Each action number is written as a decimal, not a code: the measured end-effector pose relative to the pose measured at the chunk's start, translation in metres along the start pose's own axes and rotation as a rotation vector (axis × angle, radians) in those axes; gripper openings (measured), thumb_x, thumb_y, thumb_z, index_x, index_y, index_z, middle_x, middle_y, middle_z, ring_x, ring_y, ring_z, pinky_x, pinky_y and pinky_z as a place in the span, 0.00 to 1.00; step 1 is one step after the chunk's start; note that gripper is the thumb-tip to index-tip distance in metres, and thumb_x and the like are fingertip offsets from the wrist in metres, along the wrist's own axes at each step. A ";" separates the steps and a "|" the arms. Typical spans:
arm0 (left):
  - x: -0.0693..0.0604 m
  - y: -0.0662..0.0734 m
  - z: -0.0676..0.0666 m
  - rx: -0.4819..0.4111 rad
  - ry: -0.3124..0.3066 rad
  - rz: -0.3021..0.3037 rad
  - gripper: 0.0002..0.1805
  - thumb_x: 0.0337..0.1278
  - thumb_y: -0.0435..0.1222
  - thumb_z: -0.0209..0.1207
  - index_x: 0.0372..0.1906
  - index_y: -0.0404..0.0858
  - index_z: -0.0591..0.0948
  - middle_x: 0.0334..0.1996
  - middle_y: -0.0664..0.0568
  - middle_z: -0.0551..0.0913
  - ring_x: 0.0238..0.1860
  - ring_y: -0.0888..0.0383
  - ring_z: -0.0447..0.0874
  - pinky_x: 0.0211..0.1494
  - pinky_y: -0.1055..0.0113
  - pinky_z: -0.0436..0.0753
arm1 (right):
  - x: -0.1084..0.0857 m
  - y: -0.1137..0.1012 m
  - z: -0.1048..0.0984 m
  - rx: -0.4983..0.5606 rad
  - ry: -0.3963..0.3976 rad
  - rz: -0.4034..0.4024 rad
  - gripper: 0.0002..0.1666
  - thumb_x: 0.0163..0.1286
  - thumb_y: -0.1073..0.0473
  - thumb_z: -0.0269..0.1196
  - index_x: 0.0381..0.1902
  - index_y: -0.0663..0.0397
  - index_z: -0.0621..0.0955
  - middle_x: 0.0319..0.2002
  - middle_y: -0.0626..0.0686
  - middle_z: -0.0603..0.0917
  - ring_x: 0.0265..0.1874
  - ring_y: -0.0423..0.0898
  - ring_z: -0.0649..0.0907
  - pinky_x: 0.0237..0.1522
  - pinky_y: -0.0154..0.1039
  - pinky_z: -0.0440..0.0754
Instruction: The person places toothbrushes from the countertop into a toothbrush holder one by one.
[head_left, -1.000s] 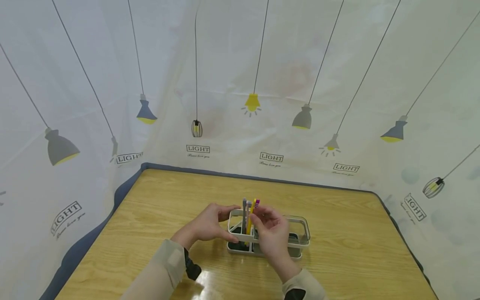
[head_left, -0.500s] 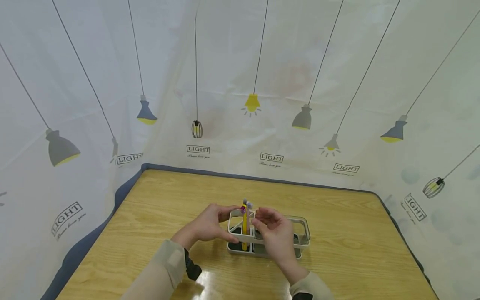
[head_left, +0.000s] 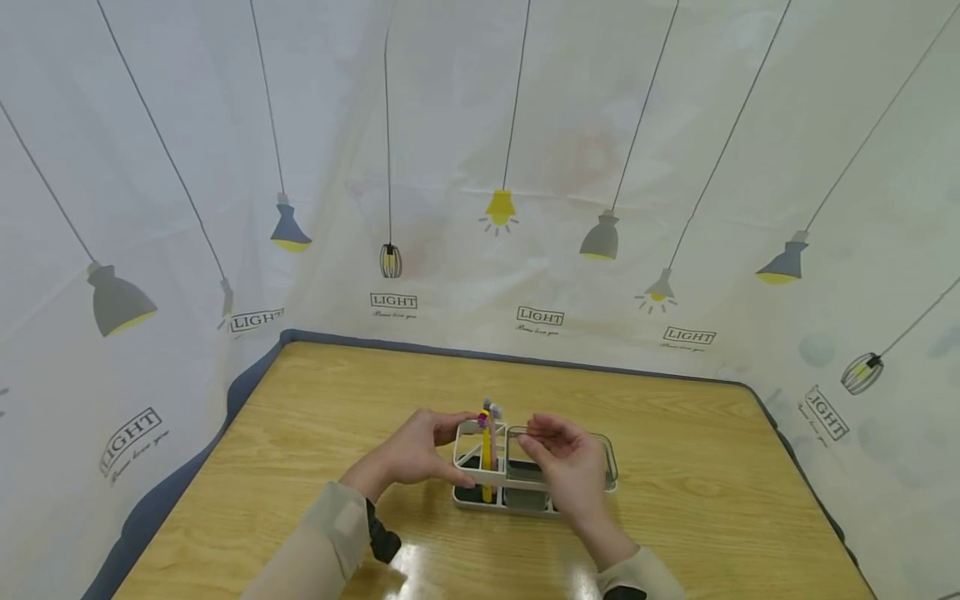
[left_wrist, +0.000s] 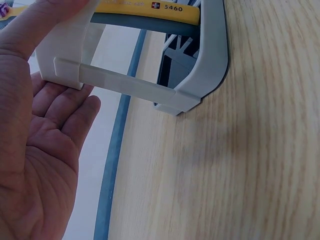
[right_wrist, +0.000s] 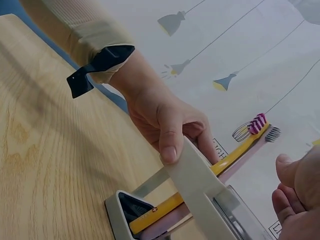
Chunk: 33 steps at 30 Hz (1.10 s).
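Observation:
A white toothbrush holder [head_left: 480,478] with dark base trays stands on the table. My left hand [head_left: 412,450] grips the left end of its upper frame, thumb in front and fingers behind. In its left part stand a yellow toothbrush [right_wrist: 240,150] with a purple-and-white head, a pink toothbrush [right_wrist: 245,159] and a dark grey toothbrush [left_wrist: 145,24]. The yellow one leans left. My right hand [head_left: 573,467] hovers by the right part of the holder, fingers loosely bent around nothing. It partly hides a clear cup [head_left: 525,450] set in the frame.
The wooden table [head_left: 360,375] extends around the holder on all sides. Behind it hangs a white curtain [head_left: 450,167] printed with lamps, along a blue table edge [head_left: 405,341].
My right hand has let go of the yellow toothbrush and drawn away to the right. That toothbrush now leans left inside the holder. My left hand has stayed on the frame.

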<state>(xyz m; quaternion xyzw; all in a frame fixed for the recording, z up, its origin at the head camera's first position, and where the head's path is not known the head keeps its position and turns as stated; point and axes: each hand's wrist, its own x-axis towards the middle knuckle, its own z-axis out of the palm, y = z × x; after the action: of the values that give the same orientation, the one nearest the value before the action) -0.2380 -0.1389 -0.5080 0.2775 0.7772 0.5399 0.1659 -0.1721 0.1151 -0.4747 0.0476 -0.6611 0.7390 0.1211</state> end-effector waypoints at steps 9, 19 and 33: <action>-0.001 -0.001 -0.001 0.014 0.009 -0.013 0.54 0.45 0.42 0.85 0.79 0.39 0.70 0.72 0.50 0.77 0.73 0.47 0.73 0.74 0.49 0.73 | 0.002 -0.001 -0.012 -0.025 0.040 -0.047 0.17 0.59 0.83 0.73 0.47 0.79 0.84 0.42 0.65 0.88 0.42 0.48 0.89 0.48 0.37 0.89; 0.000 -0.003 -0.002 0.032 0.005 -0.021 0.56 0.44 0.44 0.85 0.80 0.38 0.69 0.72 0.47 0.76 0.73 0.44 0.72 0.73 0.49 0.73 | 0.005 -0.005 -0.025 -0.008 0.064 -0.053 0.19 0.58 0.86 0.70 0.48 0.80 0.83 0.42 0.60 0.88 0.43 0.47 0.89 0.50 0.39 0.89; -0.013 -0.002 -0.005 0.147 0.053 0.024 0.56 0.51 0.50 0.82 0.83 0.46 0.65 0.80 0.54 0.64 0.78 0.44 0.65 0.78 0.50 0.67 | 0.010 -0.019 -0.047 -0.075 0.112 -0.050 0.17 0.63 0.81 0.71 0.50 0.79 0.82 0.43 0.56 0.87 0.43 0.44 0.88 0.49 0.35 0.88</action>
<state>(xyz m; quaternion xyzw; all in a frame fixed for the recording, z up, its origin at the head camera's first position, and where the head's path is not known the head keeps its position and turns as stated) -0.2310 -0.1510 -0.5092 0.2840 0.8155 0.4903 0.1178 -0.1735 0.1644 -0.4599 0.0180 -0.6792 0.7118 0.1780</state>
